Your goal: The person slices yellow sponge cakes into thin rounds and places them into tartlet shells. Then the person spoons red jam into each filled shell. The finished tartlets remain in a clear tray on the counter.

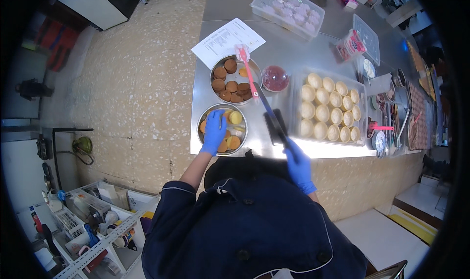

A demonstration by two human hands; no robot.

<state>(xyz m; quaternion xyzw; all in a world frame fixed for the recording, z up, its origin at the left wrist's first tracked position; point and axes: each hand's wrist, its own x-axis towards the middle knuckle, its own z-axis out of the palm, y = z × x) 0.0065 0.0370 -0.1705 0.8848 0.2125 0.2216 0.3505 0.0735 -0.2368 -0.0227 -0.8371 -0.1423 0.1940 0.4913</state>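
My left hand (pixel 214 131), in a blue glove, reaches down into a round metal pan (pixel 246 141) of yellow cake discs (pixel 233 142). Its fingers are bent together over the discs and hide whatever lies under the fingertips. My right hand (pixel 297 165), also gloved in blue, is closed round the dark handle of a long-bladed knife (pixel 266 104). The blade slants up and left over the steel table. Behind the left hand stands a second round pan (pixel 212 84) with brown cake discs (pixel 231 86) and one yellow piece. A pink spatula (pixel 247 71) rests across its rim.
A bowl of red filling (pixel 275 78) is beside the brown discs. To the right, a clear tray (pixel 296 88) holds rows of pale tart shells (pixel 322 113). A printed sheet (pixel 227 40), a tub of pale purple pieces (pixel 292 11) and a black object (pixel 272 128) also lie on the table.
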